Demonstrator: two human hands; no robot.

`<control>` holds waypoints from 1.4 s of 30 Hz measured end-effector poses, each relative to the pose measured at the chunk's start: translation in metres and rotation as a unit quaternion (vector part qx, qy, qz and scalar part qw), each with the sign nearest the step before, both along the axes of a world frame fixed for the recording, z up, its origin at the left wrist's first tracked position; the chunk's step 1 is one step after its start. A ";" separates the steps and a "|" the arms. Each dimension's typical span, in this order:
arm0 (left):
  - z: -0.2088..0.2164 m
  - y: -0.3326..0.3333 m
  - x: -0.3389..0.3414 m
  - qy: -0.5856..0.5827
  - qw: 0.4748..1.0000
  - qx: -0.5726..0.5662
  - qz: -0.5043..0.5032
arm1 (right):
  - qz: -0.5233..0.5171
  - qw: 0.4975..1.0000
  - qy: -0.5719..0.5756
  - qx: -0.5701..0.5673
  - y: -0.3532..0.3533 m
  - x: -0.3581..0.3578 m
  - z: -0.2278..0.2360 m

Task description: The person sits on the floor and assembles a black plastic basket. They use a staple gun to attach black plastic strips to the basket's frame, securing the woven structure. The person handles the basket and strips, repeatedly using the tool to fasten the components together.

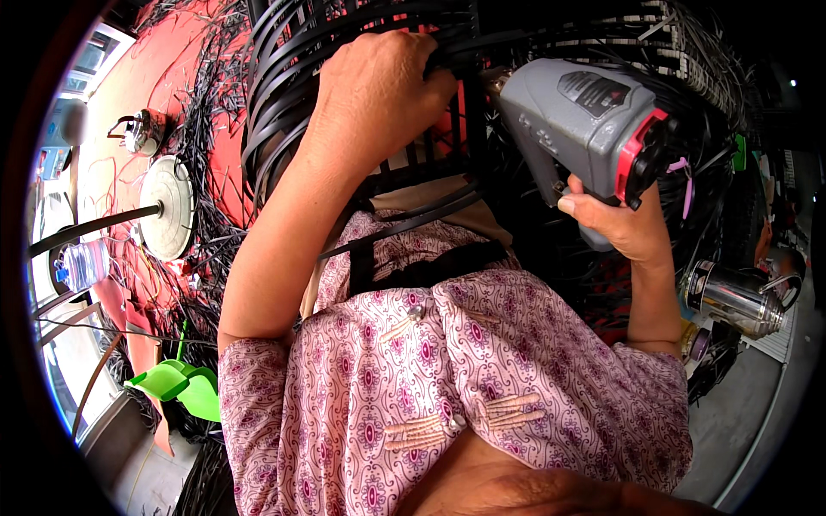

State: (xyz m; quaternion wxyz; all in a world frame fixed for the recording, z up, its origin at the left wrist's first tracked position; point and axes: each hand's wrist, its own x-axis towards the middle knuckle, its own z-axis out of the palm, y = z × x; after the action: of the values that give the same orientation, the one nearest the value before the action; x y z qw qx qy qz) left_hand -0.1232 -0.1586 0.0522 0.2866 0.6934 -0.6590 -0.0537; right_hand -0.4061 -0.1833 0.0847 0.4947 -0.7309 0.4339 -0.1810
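My right hand (pixel 624 225) grips the handle of a grey air staple gun (pixel 572 116) with a red and black end cap. The gun's nose points left, close to a dark frame with black strips. At the top centre, my left hand (pixel 383 90) is closed, its fingers curled at flat black strips (pixel 288 82). Its fingertips are partly hidden among the strips. The strips bend in loops to the left of this hand. More black strips (pixel 422 213) cross above my lap.
Loose black strips (pixel 225 95) litter the red floor covering (pixel 185 60). At left stand a round pale base (pixel 168 206) with a pole, a metal kettle (pixel 142 132) and a green dustpan (pixel 176 384). A steel thermos (pixel 736 297) lies at right, and woven strip work (pixel 688 52) is behind.
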 end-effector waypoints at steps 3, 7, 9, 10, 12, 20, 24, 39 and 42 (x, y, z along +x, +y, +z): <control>0.000 0.000 0.001 0.001 1.000 -0.001 -0.002 | 0.011 0.999 0.039 -0.016 -0.002 -0.001 0.004; -0.001 0.000 0.001 0.004 1.000 -0.006 -0.005 | 0.046 0.994 0.072 -0.068 -0.006 0.002 0.012; 0.000 0.000 0.000 0.010 1.000 -0.002 -0.001 | 0.069 0.988 0.089 -0.101 -0.008 0.005 0.018; 0.000 0.000 0.000 0.013 1.000 0.000 0.001 | 0.092 0.982 0.096 -0.132 -0.009 0.005 0.021; 0.001 0.000 0.001 0.015 1.000 0.000 0.000 | 0.112 0.974 0.117 -0.157 -0.011 0.004 0.021; 0.004 0.005 0.006 0.072 0.996 -0.033 -0.045 | 0.092 0.977 0.078 -0.176 -0.022 -0.022 -0.002; 0.017 0.017 0.004 0.107 0.989 -0.090 -0.058 | -0.027 0.999 -0.013 0.015 -0.010 -0.022 0.001; 0.032 0.035 0.006 0.648 0.756 0.012 -0.090 | -0.095 0.991 -0.083 0.054 0.007 -0.030 0.003; 0.027 0.033 0.008 0.654 0.751 0.021 -0.088 | -0.088 0.992 -0.080 0.047 0.007 -0.036 -0.002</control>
State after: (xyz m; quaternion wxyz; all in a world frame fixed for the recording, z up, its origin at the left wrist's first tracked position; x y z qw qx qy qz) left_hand -0.1150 -0.1260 0.0797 0.6267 0.4338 -0.3674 -0.5331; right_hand -0.4419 -0.1765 0.0825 0.5439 -0.6489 0.4637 -0.2611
